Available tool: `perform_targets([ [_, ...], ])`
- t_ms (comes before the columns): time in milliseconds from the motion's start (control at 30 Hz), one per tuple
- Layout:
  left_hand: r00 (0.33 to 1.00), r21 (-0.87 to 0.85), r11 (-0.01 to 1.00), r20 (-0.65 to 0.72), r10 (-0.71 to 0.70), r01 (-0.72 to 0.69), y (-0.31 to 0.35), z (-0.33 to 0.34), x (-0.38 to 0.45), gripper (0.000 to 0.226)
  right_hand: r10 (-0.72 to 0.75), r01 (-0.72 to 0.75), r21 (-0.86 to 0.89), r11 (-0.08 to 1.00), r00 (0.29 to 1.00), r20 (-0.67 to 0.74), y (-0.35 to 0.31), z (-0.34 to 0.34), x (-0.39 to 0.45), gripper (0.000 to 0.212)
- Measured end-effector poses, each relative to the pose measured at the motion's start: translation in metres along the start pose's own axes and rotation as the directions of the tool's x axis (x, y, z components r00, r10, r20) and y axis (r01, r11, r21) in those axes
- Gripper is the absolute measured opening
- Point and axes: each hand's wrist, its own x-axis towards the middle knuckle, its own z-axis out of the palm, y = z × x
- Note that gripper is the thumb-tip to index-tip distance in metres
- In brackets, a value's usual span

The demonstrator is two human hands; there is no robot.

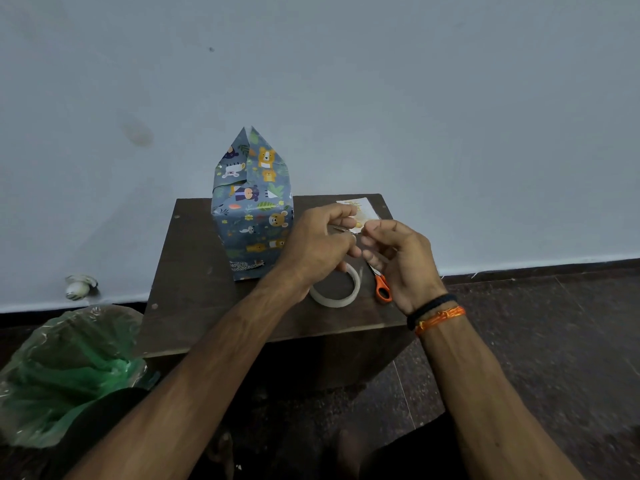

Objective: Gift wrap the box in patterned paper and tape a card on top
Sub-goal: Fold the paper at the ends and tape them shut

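Note:
The box (251, 223) stands upright on the small dark table (194, 271), wrapped in blue animal-patterned paper whose top end sticks up in an unfolded peak. A roll of clear tape (337, 292) lies flat near the table's front. My left hand (317, 242) and my right hand (398, 258) are held close together just above it, fingertips pinching a small strip of clear tape (356, 233) between them. Behind my hands a white card (360, 207) lies on the table, partly hidden. Orange-handled scissors (382, 289) lie under my right hand.
The table stands against a pale wall (346, 81) on a dark floor. A green plastic bag (65, 372) lies on the floor at the left. A small white object (79, 287) sits by the wall's foot.

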Motion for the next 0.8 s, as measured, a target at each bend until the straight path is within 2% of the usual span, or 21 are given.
perform_targets([
  [167, 0.995, 0.031, 0.996, -0.039, 0.089, -0.088, 0.007, -0.004, -0.001, 0.071, 0.107, -0.110, 0.147, 0.983, 0.994, 0.027, 0.001, 0.008, 0.004, 0.007],
  [233, 0.980, 0.074, 0.984, -0.101, 0.171, -0.164, 0.012, -0.014, -0.001, 0.064, 0.142, -0.144, 0.227, 0.963, 0.990, 0.024, 0.000, 0.011, 0.004, 0.004],
  [300, 0.931, 0.129, 0.943, -0.164, 0.327, -0.308, 0.020, -0.027, -0.001, 0.048, 0.172, -0.179, 0.317, 0.931, 0.984, 0.050, -0.001, 0.014, 0.002, 0.005],
  [333, 0.879, 0.185, 0.899, -0.206, 0.430, -0.396, 0.025, -0.034, -0.001, 0.040, 0.185, -0.199, 0.353, 0.914, 0.980, 0.075, -0.002, 0.017, 0.001, 0.006],
  [400, 0.712, 0.373, 0.768, -0.307, 0.632, -0.521, 0.030, -0.050, 0.000, 0.031, 0.196, -0.232, 0.395, 0.889, 0.972, 0.130, -0.002, 0.023, -0.002, 0.008],
  [467, 0.550, 0.569, 0.668, -0.399, 0.734, -0.479, 0.028, -0.066, 0.002, 0.031, 0.181, -0.230, 0.386, 0.893, 0.970, 0.161, -0.001, 0.028, -0.005, 0.008],
  [500, 0.506, 0.629, 0.653, -0.434, 0.746, -0.422, 0.025, -0.074, 0.004, 0.033, 0.171, -0.222, 0.370, 0.902, 0.971, 0.166, 0.000, 0.032, -0.006, 0.008],
  [533, 0.495, 0.655, 0.660, -0.462, 0.736, -0.368, 0.022, -0.082, 0.005, 0.037, 0.163, -0.215, 0.354, 0.910, 0.972, 0.171, 0.001, 0.035, -0.007, 0.008],
  [567, 0.518, 0.649, 0.691, -0.491, 0.701, -0.320, 0.018, -0.091, 0.007, 0.042, 0.157, -0.211, 0.342, 0.916, 0.971, 0.179, 0.002, 0.038, -0.008, 0.011],
  [700, 0.715, 0.426, 0.893, -0.580, 0.390, -0.142, 0.006, -0.124, 0.020, 0.062, 0.106, -0.177, 0.322, 0.930, 0.968, 0.226, 0.004, 0.048, -0.011, 0.025],
  [800, 0.830, 0.229, 0.970, -0.521, 0.197, -0.087, -0.007, -0.138, 0.029, 0.070, 0.049, -0.122, 0.290, 0.949, 0.968, 0.247, 0.006, 0.053, -0.011, 0.030],
])
